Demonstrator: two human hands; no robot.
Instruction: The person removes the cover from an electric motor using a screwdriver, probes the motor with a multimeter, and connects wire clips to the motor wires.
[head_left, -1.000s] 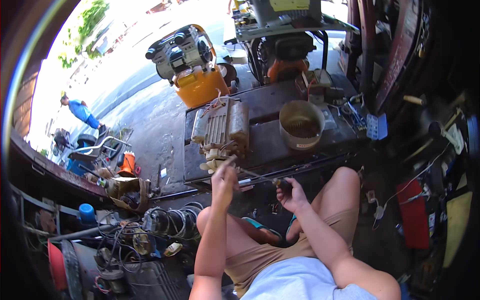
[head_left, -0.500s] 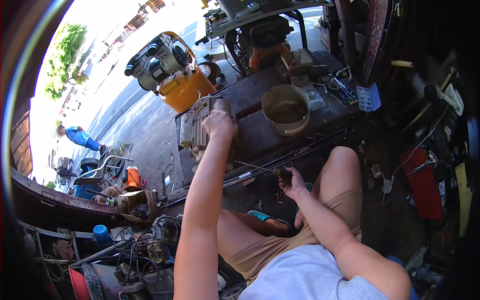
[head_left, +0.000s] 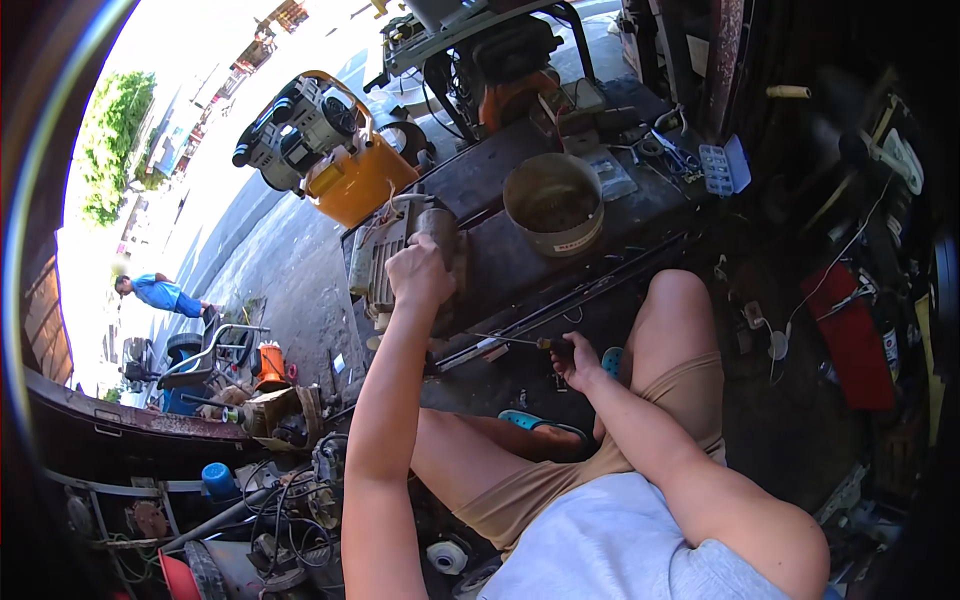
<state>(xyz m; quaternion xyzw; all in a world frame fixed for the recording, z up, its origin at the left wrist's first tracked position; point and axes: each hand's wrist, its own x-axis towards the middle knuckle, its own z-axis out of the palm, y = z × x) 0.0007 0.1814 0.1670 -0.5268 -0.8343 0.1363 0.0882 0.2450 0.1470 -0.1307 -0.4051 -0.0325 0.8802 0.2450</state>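
My left hand (head_left: 420,272) is closed over the near right side of a grey finned electric motor (head_left: 378,258), which lies on the dark bench. A brownish cylinder (head_left: 437,228) on the motor sticks up just beyond the fingers. In my right hand (head_left: 577,364), above my lap, is a screwdriver (head_left: 546,344) with a dark handle. Its long thin shaft points left, toward the motor's near end; whether the tip touches it I cannot tell. Right of the motor stands a round metal pot (head_left: 575,243), its inside brownish.
Wrenches and pliers (head_left: 672,152) lie at the bench's far right, beside a small blue compartment box (head_left: 725,168). An orange-tanked compressor (head_left: 365,185) stands beyond the bench. Cables and machine parts (head_left: 285,520) crowd the lower left. A person in blue (head_left: 165,294) stands outside.
The whole view has shifted a little. My left hand and the motor sit slightly nearer me relative to the pot. My right hand still holds the screwdriver.
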